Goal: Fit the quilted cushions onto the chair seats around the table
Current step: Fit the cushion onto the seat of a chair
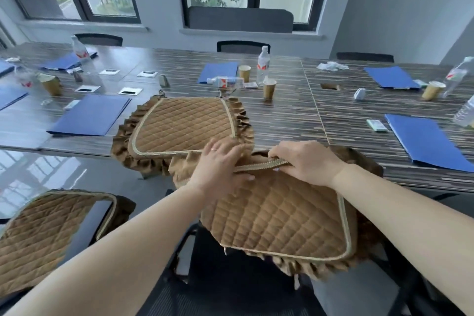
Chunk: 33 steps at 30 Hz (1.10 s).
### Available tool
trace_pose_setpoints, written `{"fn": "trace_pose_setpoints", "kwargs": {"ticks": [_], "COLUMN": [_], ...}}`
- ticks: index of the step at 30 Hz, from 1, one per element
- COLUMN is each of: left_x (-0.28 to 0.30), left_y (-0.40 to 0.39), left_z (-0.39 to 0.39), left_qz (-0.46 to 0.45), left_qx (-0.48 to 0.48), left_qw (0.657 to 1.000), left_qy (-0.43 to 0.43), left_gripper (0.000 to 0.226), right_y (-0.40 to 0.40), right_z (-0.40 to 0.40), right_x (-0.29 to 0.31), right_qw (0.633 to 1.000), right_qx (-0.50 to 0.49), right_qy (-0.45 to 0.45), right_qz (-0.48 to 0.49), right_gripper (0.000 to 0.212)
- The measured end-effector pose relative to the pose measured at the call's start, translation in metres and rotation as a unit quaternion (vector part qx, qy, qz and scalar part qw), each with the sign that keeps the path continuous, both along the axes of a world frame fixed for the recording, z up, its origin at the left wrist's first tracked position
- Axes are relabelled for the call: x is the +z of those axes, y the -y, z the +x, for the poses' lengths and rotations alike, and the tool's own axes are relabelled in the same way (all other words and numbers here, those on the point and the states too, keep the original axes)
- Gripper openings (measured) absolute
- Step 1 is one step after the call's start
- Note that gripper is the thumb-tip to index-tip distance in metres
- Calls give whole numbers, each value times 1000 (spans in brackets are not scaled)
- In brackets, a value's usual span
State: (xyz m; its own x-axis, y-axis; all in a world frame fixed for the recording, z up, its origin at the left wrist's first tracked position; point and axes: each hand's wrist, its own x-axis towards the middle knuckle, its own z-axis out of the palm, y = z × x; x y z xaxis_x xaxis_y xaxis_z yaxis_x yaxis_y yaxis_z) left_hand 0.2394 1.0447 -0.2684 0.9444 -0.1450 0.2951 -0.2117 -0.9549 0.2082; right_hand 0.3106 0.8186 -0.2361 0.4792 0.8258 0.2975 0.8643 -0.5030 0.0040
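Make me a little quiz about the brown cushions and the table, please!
1. True or false: a cushion lies on the table.
2. Which hand grips the pale trim of the near cushion? A left, B right.
3. How many brown cushions can you count?

Key:
1. True, the far cushion lies at the table's edge.
2. B, the right hand; the left hand rests flat.
3. Three, counting the chair cushion at the left.

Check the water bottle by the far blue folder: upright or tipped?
Tipped. The bottle lies on its side on the table, cap pointing left, partly over the folder. A second bottle beside it stands upright.
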Motion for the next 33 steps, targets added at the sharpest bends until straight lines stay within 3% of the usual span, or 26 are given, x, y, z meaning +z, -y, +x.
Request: {"fn": "trace_pose_setpoints", "kwargs": {"ticks": [2, 5, 8, 11, 14, 17, 19, 23, 26, 29, 33], "left_x": [-3, -9, -13, -8, -4, 2, 6, 7, 1, -9, -37], "left_y": [-1, -3, -3, -13, -32, -47, -57, -81, -99, -115, -136], "left_z": [-1, -6, -9, -11, -11, -19, -21, -22, -23, -26, -38], "left_qz": [-14, -63, -124, -262, -441, -618, -694, -759, -770, -774, -766], "left_qx": [-8, 13, 53, 92, 107, 117, 112, 129, 155, 189, 237], "left_qw": [998, 998, 991, 960, 888, 770, 701, 628, 609, 597, 586], "left_qy": [-59, -23, 10, -33, -78, -109, -118, -115, -110, -96, -119], "left_gripper": [59, 43, 34, 19, 18, 22, 22, 28, 37, 35, 33], "right_y": [-6, -5, 3, 21, 39, 43, 39, 29, 24, 20, 14], "right_z": [-1, 0, -2, -13, -32, -47, -56, -59, -53, -53, -62], "right_x": [3, 4, -12, -45, -92, -130, -147, -152, -145, -141, -150], "right_qw": [1000, 1000, 986, 924, 805, 690, 634, 551, 528, 530, 542], "right_qx": [24, 13, -125, -331, -474, -530, -546, -544, -527, -539, -549], "right_qy": [0, -1, -12, -138, -321, -414, -449, -478, -461, -432, -432], "right_qz": [-13, 15, 107, 132, 157, 267, 314, 415, 481, 492, 467], "right_gripper": [32, 40, 59, 77, 98, 109, 112, 114, 93, 73, 72]}}
